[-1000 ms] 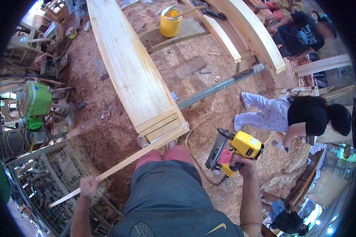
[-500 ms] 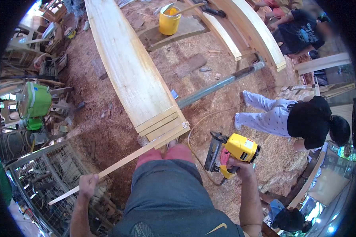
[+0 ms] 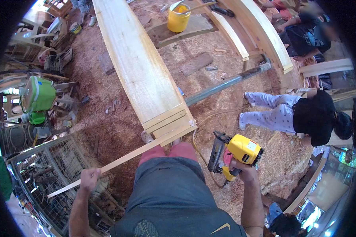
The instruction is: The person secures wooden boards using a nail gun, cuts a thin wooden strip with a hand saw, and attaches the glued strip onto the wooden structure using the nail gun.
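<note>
My left hand (image 3: 90,179) is closed around a long thin wooden strip (image 3: 124,158). One end of the strip lies against the near end of a wide pale wooden board (image 3: 140,71); the other sticks out past my hand to the lower left. Shorter wooden slats (image 3: 166,120) lie across that near end of the board. My right hand (image 3: 242,170) grips a yellow and black nail gun (image 3: 241,150) by its handle, to the right of the board and apart from it. An air hose (image 3: 197,148) runs from the nail gun over the floor.
A grey pipe (image 3: 229,83) lies under the board. Beyond it stand a yellow bucket (image 3: 178,20) and curved wooden beams (image 3: 261,31). A person in a black shirt (image 3: 312,114) bends at the right. A metal mesh rack (image 3: 63,166) is at the lower left, near a green container (image 3: 38,94).
The view has shifted slightly, so most things sit a little further right. Both hands keep their holds on the strip and the nail gun.
</note>
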The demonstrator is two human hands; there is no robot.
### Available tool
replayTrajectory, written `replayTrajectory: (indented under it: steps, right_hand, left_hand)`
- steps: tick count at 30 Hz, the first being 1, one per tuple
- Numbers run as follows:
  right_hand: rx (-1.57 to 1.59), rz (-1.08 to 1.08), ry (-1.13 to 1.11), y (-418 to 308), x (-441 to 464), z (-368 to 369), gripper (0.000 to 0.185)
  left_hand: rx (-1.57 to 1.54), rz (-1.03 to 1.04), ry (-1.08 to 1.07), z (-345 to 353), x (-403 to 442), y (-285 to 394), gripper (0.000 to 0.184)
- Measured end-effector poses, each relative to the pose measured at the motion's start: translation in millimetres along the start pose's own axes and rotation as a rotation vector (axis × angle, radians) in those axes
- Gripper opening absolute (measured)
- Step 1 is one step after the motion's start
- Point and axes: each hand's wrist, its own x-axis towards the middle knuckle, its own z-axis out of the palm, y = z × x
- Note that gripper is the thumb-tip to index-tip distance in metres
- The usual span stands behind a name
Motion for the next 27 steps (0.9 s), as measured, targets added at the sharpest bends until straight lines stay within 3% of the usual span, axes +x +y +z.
replayTrajectory:
  steps: [9,13,21,27]
  right_hand:
    - [-0.212,0.034,0.02,-16.2,-4.6,35.5,0.033]
    - [-0.411,0.09,0.071,-20.3,-7.5,53.5,0.043]
    - [-0.495,-0.252,0.045,17.3,3.9,63.2,0.06]
    - [-0.551,-0.38,0.029,12.5,14.6,80.4,0.043]
  left_hand:
    - [-0.003,-0.036,-0.001,4.0,0.0,-2.7,0.049]
    - [-0.059,-0.102,-0.05,-4.2,-0.5,17.6,0.049]
    - [0.034,-0.037,-0.033,-1.0,1.6,7.4,0.052]
    - [0.012,-0.043,-0.039,1.7,-0.4,-9.1,0.052]
